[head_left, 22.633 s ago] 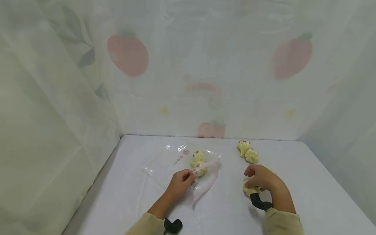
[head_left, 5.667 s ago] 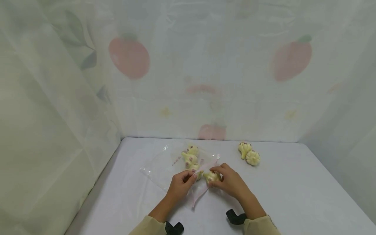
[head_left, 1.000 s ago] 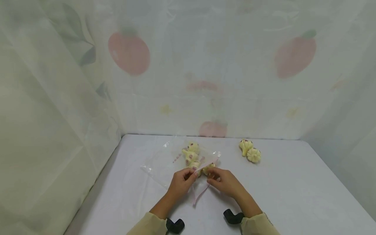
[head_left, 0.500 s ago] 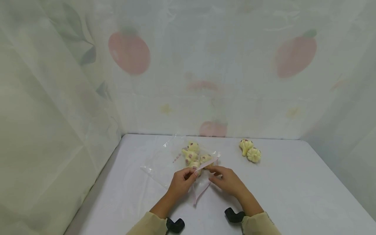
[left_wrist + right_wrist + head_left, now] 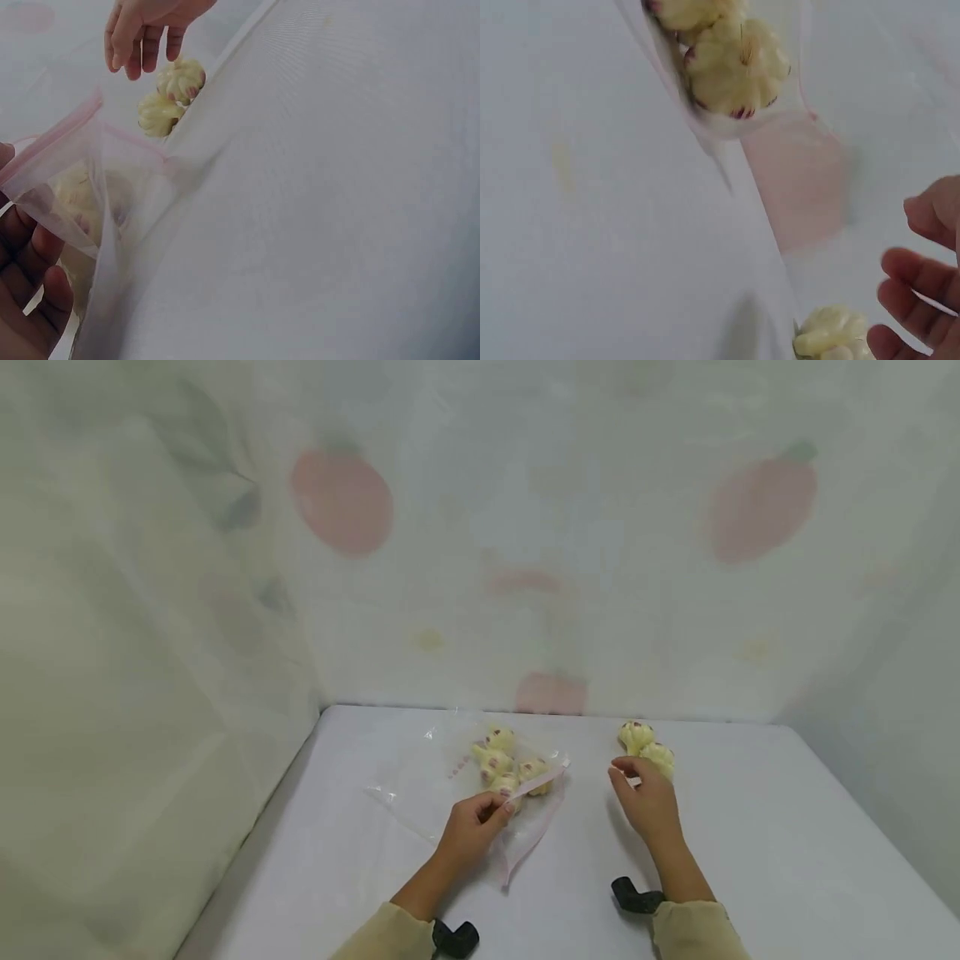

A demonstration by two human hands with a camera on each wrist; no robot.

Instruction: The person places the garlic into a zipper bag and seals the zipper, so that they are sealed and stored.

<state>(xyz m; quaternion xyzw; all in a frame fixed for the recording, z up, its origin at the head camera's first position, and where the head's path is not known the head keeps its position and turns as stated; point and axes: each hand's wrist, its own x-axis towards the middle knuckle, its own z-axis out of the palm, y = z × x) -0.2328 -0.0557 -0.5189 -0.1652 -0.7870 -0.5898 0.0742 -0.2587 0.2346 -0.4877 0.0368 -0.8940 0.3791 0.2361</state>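
Observation:
A clear zip bag (image 5: 435, 777) with a pink rim (image 5: 542, 783) lies on the white table (image 5: 750, 843). Several pale garlic bulbs (image 5: 504, 766) sit inside it, and the right wrist view shows one of these bagged bulbs (image 5: 735, 67) up close. My left hand (image 5: 501, 808) pinches the bag's upper rim and holds the mouth apart; the left wrist view shows the pink rim (image 5: 71, 131) above my fingers (image 5: 30, 292). My right hand (image 5: 624, 772) is empty, fingers relaxed, just short of two loose garlic bulbs (image 5: 647, 747) at the back right. Those loose bulbs (image 5: 171, 94) lie under its fingertips (image 5: 124, 52).
Sheer curtains printed with fruit (image 5: 341, 502) close off the back and both sides of the table. The table's left edge (image 5: 270, 827) drops off next to the left curtain. Black wrist mounts (image 5: 633, 895) show at my cuffs.
My right hand has left the bag's mouth with one more bulb now inside and moved right to the two loose bulbs. The left hand keeps its pinch on the rim.

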